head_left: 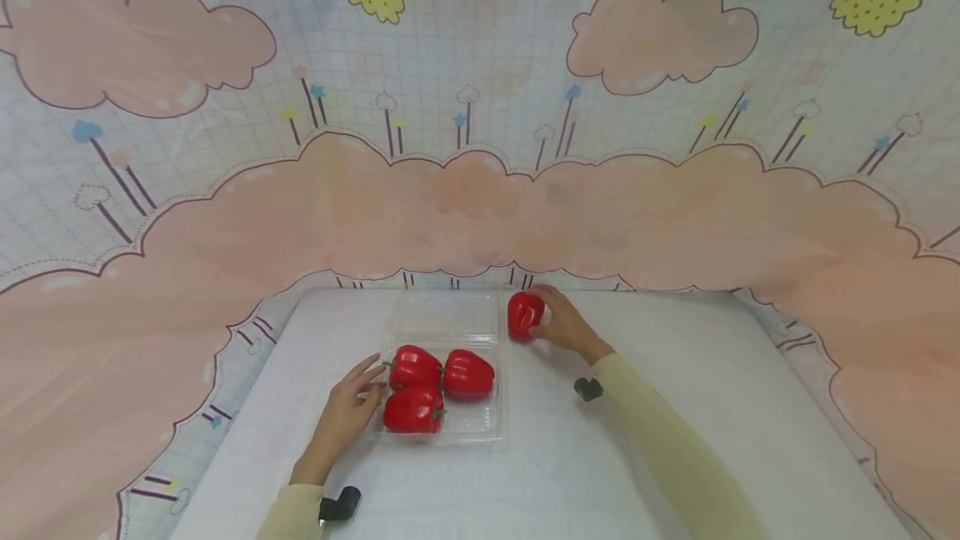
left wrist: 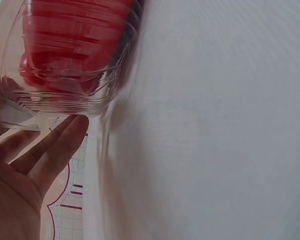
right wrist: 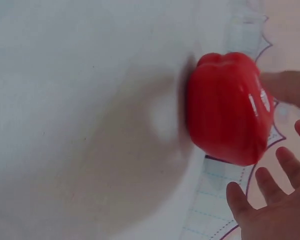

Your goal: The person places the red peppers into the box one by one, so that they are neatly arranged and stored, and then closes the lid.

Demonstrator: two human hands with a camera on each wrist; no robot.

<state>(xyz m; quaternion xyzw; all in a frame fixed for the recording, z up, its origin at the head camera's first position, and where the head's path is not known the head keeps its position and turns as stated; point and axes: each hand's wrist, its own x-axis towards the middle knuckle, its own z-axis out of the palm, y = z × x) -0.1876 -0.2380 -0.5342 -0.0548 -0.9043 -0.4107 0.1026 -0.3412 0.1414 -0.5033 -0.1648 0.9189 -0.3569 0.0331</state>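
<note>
In the head view, a clear plastic clamshell box [head_left: 474, 422] lies with its lid folded back. Three red bell peppers sit in it: one at back left [head_left: 414, 367], another at the right [head_left: 468, 374], a third at front left [head_left: 411, 409]. My left hand [head_left: 347, 408] is at the box's left side, its fingertips right at the clear rim in the left wrist view. Beyond the box, a fourth bell pepper [head_left: 523, 316] rests on the table. My right hand [head_left: 564, 323] spreads around it; in the right wrist view the fingers [right wrist: 271, 187] are extended, apart from the pepper.
The open lid [head_left: 447, 317] lies flat toward the table's far edge, left of the fourth pepper. A white table [head_left: 600, 465] carries everything. Behind and around it hangs a cloth printed with clouds [head_left: 667, 32]. Each wrist wears a small black camera [head_left: 588, 389].
</note>
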